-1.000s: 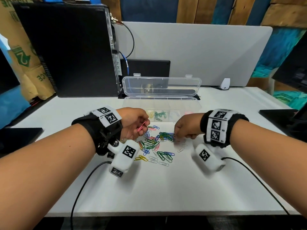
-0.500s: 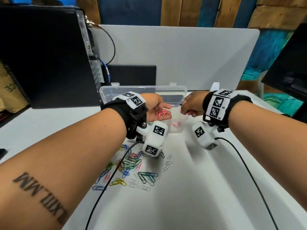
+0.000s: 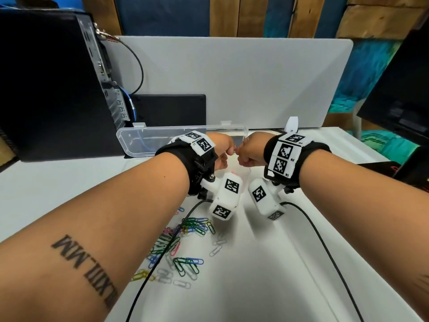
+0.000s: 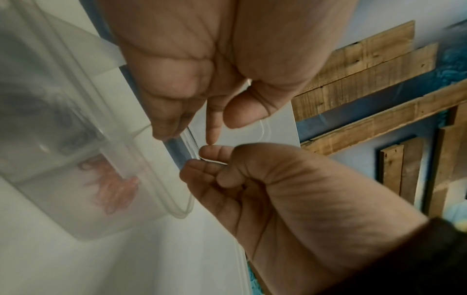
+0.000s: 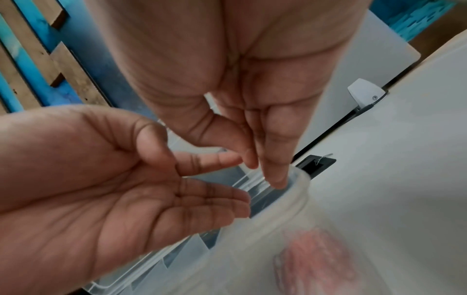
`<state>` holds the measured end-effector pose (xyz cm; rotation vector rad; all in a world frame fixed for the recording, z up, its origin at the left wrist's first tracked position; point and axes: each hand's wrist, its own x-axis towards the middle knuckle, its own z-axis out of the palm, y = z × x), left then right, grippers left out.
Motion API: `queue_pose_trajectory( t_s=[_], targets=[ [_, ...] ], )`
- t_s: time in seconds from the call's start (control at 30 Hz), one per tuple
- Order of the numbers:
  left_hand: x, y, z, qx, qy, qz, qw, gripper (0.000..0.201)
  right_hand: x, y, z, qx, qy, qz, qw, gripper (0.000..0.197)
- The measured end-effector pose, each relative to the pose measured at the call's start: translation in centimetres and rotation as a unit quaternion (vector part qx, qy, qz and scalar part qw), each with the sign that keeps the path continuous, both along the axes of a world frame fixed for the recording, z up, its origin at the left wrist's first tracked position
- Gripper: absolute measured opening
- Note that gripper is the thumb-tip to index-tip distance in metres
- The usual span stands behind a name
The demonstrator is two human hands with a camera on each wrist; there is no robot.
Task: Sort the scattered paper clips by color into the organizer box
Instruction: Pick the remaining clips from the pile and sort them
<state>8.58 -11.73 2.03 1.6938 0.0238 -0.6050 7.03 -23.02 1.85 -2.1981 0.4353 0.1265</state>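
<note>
The clear organizer box (image 3: 162, 140) stands open at the back of the white table (image 3: 255, 287), its base mostly hidden by my wrists. Both hands hover over its right end. My left hand (image 3: 222, 147) is relaxed, its palm (image 5: 141, 199) up and empty. Beside it my right hand (image 3: 250, 152) pinches what looks like a thin pale paper clip (image 4: 215, 159) between thumb and finger. Pink clips (image 4: 113, 185) lie blurred in the end compartment (image 5: 318, 257) below. The mixed pile of coloured clips (image 3: 183, 240) stays on the table under my left forearm.
A black computer tower (image 3: 53, 84) stands at the left and a grey divider panel (image 3: 232, 84) behind the box. A dark monitor (image 3: 399, 89) is at the right. Two black cables (image 3: 325, 247) trail across the table from my wrists.
Both hands rose from the pile to the box's right end. The pink clips that lay in my left palm are gone from it; pink clips now lie in the end compartment.
</note>
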Motion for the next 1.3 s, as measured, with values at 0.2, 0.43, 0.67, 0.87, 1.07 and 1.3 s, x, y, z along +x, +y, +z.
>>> queue_pose_trajectory(
  t_s=[0.2,0.43,0.67,0.87,1.07,1.3],
  targets=[
    [-1.1,1.2,0.1,0.069,-0.122,-0.034,0.990,0.036,-2.6,0.0,0.4,0.020,-0.030,0.020,0.999,0.022],
    [-6.4,6.6,-0.4,0.357,-0.308,-0.254,0.845,0.008,-7.8,1.0,-0.6,-0.145,-0.078,0.115,0.980,0.019],
    [-11.0,9.6,-2.0,0.530,-0.292,-0.388,0.695,0.010,-11.1,4.5,-3.6,-0.338,0.068,0.311,0.886,0.039],
    [-12.4,13.0,-2.5,0.569,-0.269,-0.392,0.671,0.020,-12.3,6.4,-4.3,-0.380,0.065,0.324,0.864,0.051],
    [-12.7,14.4,-3.9,0.542,-0.271,-0.395,0.690,0.022,-12.9,7.6,-4.5,-0.352,0.038,0.325,0.877,0.031],
    [-12.5,14.1,-4.5,0.526,-0.316,-0.367,0.699,0.027,-13.0,8.3,-4.4,-0.335,0.044,0.333,0.880,0.009]
  ],
)
